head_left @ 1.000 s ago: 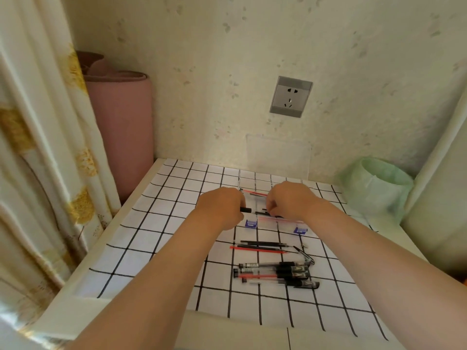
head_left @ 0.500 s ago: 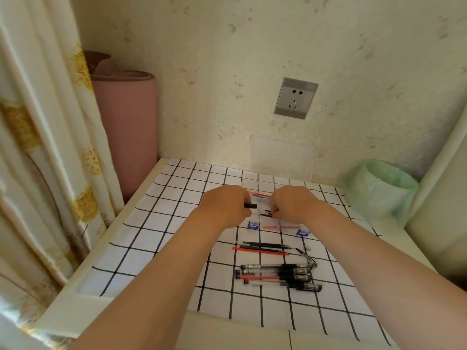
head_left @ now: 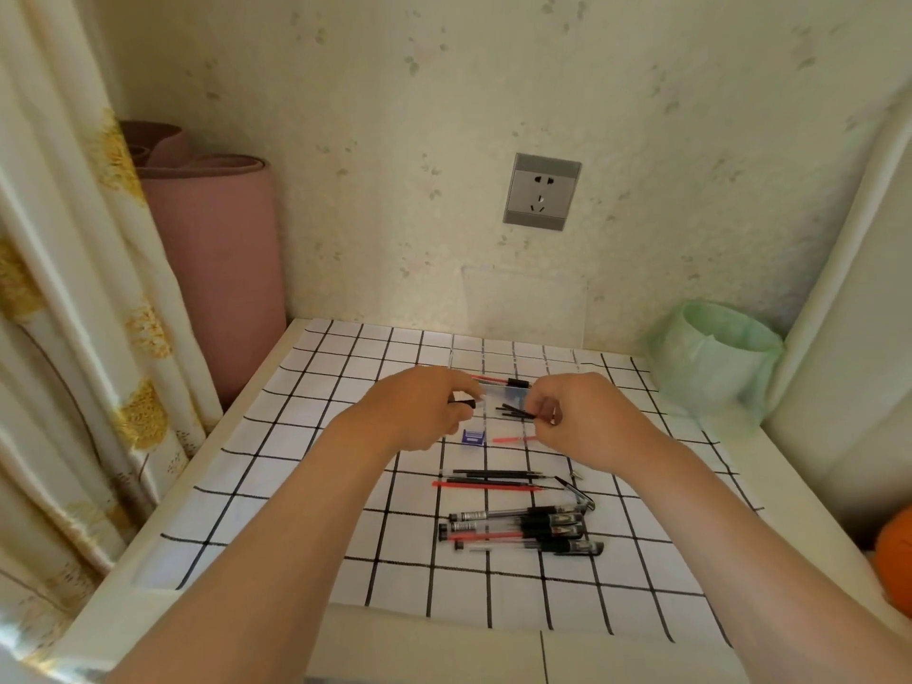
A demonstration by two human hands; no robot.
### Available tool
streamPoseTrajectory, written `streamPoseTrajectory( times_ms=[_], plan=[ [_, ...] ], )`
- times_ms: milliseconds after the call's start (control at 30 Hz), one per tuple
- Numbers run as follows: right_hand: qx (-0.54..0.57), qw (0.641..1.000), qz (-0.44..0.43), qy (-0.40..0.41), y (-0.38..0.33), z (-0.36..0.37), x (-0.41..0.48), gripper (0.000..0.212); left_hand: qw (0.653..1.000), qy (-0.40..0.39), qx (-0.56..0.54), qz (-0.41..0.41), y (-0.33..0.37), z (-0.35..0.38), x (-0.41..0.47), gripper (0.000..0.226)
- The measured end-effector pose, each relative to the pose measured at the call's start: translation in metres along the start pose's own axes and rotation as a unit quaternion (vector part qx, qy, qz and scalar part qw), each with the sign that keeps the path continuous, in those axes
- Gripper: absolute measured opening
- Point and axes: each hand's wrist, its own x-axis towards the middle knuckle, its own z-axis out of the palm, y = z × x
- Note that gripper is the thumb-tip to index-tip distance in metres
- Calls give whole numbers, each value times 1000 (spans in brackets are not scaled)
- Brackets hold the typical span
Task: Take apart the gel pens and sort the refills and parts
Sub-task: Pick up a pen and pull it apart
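My left hand (head_left: pixel 419 412) pinches a small black pen part (head_left: pixel 462 401) between thumb and fingers. My right hand (head_left: pixel 587 419) is closed on the rest of that gel pen, which its fingers mostly hide. Both hands hover over a clear sorting box (head_left: pixel 475 436) with blue clips. Thin black pieces (head_left: pixel 515 412) and a red refill (head_left: pixel 513 439) lie in the box. Nearer to me, loose black and red refills (head_left: pixel 493 478) lie on the checked mat. In front of them is a bunch of whole gel pens (head_left: pixel 523 528).
The checked mat (head_left: pixel 296 436) covers a white table that meets the wall. A green-lined bin (head_left: pixel 715 357) stands at the back right and a pink roll (head_left: pixel 217 269) at the back left. A curtain hangs on the left. An orange object (head_left: pixel 895 555) sits at the right edge.
My hands have drawn apart. The black part has come away in my left hand, leaving a wider gap to my right hand over the box.
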Motion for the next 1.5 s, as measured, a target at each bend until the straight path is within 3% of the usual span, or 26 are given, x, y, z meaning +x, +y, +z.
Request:
streamPoseTrajectory(
  times_ms=[367,867,1000,1100,1267,1500],
  plan=[
    [1,1000,-10,6,6,-2,-21,19,996,-27,-85,15,2,9,-10,26],
    [-1,994,-94,51,1,-2,-28,16,994,-59,-78,38,16,17,-14,29],
    [4,994,-89,57,3,-3,-29,24,994,-68,-75,35,19,20,-12,27],
    [-34,996,-60,59,8,-10,-31,15,994,-66,-75,32,19,20,-13,26],
    [-2,996,-68,57,4,-1,-31,6,993,-69,-93,38,20,22,-14,27],
    [42,998,-54,15,9,2,-26,35,994,-72,-69,41,22,28,-14,33]
  ],
)
